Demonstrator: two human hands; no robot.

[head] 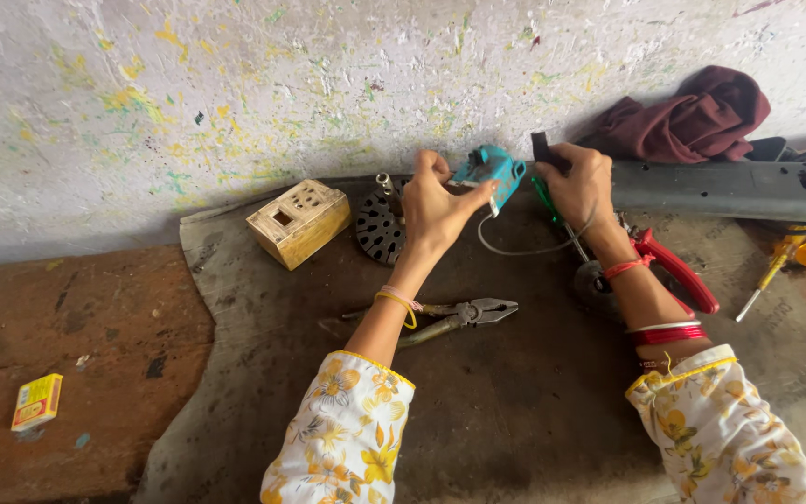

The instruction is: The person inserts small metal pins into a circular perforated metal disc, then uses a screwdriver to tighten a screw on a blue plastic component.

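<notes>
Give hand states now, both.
Left hand: closed, pinching the teal part.
Right hand: closed on a dark handle.

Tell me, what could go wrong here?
1. The left hand pinches the small blue part by its edge, so it might slip and drop.
2. A thin white wire loops from the part under the right hand; it could snag or pull loose.
3. The right hand seems to work a green-handled tool close to the left fingers, which might get poked.
</notes>
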